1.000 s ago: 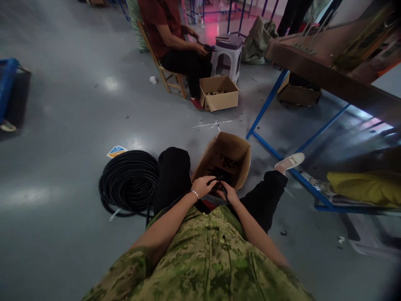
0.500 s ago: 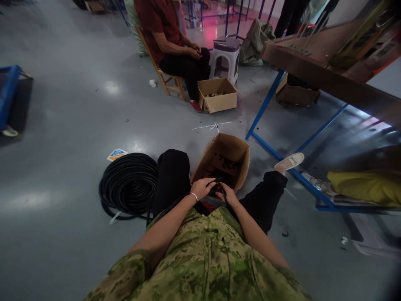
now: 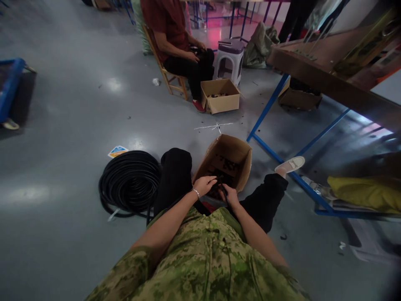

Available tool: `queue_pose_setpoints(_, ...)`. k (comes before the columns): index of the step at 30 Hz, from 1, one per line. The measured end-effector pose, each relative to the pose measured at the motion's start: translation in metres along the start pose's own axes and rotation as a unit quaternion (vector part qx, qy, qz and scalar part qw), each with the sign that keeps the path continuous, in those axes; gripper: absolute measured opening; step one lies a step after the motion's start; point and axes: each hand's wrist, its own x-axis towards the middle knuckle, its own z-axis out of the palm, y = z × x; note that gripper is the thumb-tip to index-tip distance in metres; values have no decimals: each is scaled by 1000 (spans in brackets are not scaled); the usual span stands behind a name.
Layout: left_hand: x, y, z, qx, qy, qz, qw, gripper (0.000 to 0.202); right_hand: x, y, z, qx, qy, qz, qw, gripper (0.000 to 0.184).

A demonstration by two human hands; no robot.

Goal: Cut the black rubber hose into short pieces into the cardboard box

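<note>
My left hand (image 3: pixel 204 184), with a bracelet at the wrist, is closed over the near side of an open cardboard box (image 3: pixel 243 169). Its fingers pinch the end of a black hose, whose length seems to pass under my left forearm toward a large coil of black hose (image 3: pixel 130 184) on the floor. Close beside it, my right hand (image 3: pixel 230 195) is closed around a thin, dark, long tool (image 3: pixel 223 190); its exact kind is too small to make out. Small black pieces (image 3: pixel 230 164) lie inside the box, between my legs.
Ahead, a person in a dark red shirt (image 3: pixel 163 25) sits on a wooden chair by another cardboard box (image 3: pixel 224 103) and a plastic stool (image 3: pixel 229 52). A blue-framed table (image 3: pixel 332 71) stands to the right. A blue cart (image 3: pixel 11 90) is at far left.
My hands have shifted slightly, and the dark tool in my right hand shows more clearly. The seated person's hands have moved apart. The whole view has shifted a little.
</note>
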Motion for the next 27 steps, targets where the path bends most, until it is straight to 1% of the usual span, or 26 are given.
queue_pose_setpoints(5,2,-4,2,-28,-12,-10,999,38,3,6,3,-25,1,12,1000,36)
queue_pose_setpoints(10,7,-2,1,-31,-15,-24,999,39,4,12,6,-63,5,28,998,38)
queue_pose_setpoints(15,9,6,-5,6,-13,-37,999,38,4,16,8,-90,10,29,996,36)
queue_pose_setpoints(17,9,11,-8,35,-27,-37,998,37,4,16,8,-101,5,37,994,34)
queue_pose_setpoints(20,8,16,-10,81,-64,-17,994,35,4,15,8,-113,1,43,993,35)
queue_pose_setpoints(23,10,19,-8,100,-92,-6,991,34,5,14,7,-113,-2,50,992,38)
queue_pose_setpoints(27,14,19,0,93,-76,-28,992,37,6,14,6,-132,12,78,988,32)
